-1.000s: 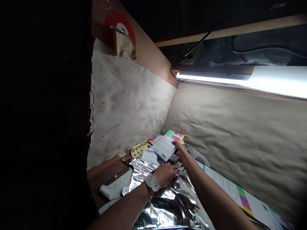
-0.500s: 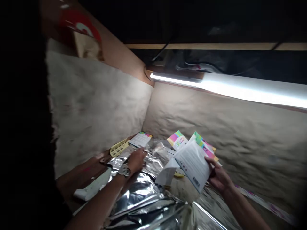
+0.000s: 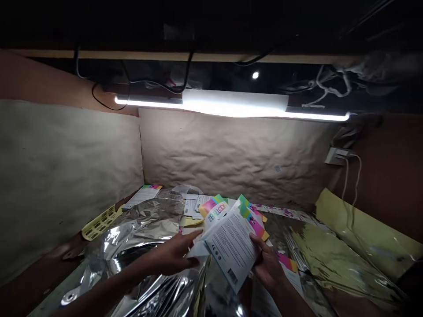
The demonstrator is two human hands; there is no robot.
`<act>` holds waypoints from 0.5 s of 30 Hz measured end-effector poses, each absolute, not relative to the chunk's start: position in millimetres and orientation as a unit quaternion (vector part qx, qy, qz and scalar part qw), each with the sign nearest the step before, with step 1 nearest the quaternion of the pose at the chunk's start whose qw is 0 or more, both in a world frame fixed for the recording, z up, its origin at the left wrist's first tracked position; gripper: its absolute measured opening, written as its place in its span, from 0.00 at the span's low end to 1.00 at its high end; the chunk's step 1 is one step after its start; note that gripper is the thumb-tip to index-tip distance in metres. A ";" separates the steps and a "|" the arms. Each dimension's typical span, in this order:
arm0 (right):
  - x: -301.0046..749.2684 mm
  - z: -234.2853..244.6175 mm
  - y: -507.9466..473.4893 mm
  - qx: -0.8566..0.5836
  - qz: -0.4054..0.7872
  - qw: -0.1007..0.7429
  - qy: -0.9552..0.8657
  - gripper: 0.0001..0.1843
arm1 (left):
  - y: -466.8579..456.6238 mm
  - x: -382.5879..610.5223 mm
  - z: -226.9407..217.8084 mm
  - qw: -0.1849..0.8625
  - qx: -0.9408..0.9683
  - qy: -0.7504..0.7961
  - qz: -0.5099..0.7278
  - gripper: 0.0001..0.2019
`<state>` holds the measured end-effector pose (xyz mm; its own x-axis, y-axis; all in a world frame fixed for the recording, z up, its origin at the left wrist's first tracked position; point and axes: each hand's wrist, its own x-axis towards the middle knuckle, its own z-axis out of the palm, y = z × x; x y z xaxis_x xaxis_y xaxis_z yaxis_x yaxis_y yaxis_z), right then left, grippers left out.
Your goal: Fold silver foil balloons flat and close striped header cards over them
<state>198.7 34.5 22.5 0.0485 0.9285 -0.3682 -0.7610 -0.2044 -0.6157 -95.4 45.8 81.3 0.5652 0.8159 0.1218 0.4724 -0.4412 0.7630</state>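
My right hand (image 3: 268, 264) grips a stack of printed cards (image 3: 231, 244), white on the near face with pink, green and yellow edges fanned behind. My left hand (image 3: 175, 255) reaches in from the left with fingers stretched out, and its fingertips touch the lower left corner of the stack. Both hands hover over crinkled silver foil (image 3: 139, 233) that covers the work surface. Another colourful card reading "BALLOON" (image 3: 214, 209) lies just behind the held stack.
A yellow perforated piece (image 3: 99, 222) lies at the left. A single card (image 3: 143, 195) sits in the back left corner. Yellow-gold foil (image 3: 357, 237) spreads on the right. A tube light (image 3: 231, 103) runs along the paper-covered back wall, with a socket and cable (image 3: 339, 155) at the right.
My view has swung right, away from the left corner. My right hand lifted the card stack off the pile and brought it toward me; my left hand moved from the foil to the stack.
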 end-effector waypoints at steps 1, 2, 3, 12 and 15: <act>203.3 21.4 30.5 -0.370 0.683 0.621 -0.101 0.19 | 44.9 -90.4 79.2 0.321 0.834 0.390 0.221 0.19; 208.2 19.8 26.6 -0.370 0.680 0.625 -0.101 0.20 | 47.0 -89.6 78.0 0.287 0.854 0.390 0.191 0.17; 213.5 17.6 23.0 -0.373 0.676 0.627 -0.105 0.20 | 51.8 -92.9 77.8 0.253 0.866 0.397 0.167 0.18; 242.5 -12.5 13.2 -0.438 0.682 0.572 -0.128 0.26 | 127.4 -200.6 90.5 -0.044 0.818 0.565 0.096 0.23; 238.3 -9.7 10.4 -0.460 0.677 0.549 -0.169 0.25 | 148.2 -234.4 91.1 -0.084 0.771 0.623 0.101 0.22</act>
<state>238.3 10.4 -9.7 0.0272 0.8988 -0.4375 -0.5877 -0.3396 -0.7344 -234.4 148.2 91.1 0.2023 0.9439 0.2611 0.9780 -0.2085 -0.0040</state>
